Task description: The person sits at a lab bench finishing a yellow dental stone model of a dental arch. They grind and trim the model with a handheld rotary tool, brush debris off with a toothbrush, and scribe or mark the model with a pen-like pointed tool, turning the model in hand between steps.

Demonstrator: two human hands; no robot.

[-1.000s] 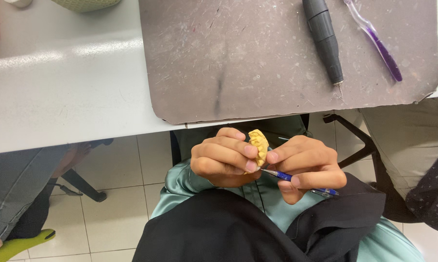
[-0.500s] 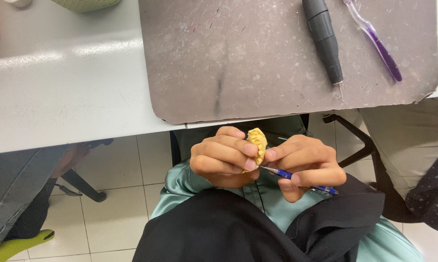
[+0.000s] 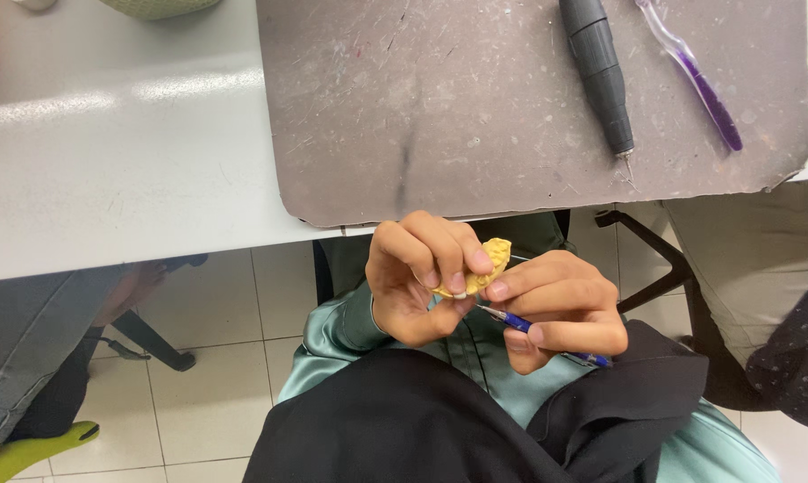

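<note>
A small yellow dental cast point(image 3: 486, 266) sits pinched in the fingers of the left hand point(image 3: 419, 277), held over the lap just near the table edge point(image 3: 153, 246). The right hand point(image 3: 560, 309) is closed around a thin blue tool point(image 3: 520, 326), its tip at the cast's underside. How much of the cast is worked I cannot tell. Farther off, on the grey mat point(image 3: 475, 116), lie a dark handpiece point(image 3: 598, 67) and a purple toothbrush point(image 3: 694, 76), untouched.
</note>
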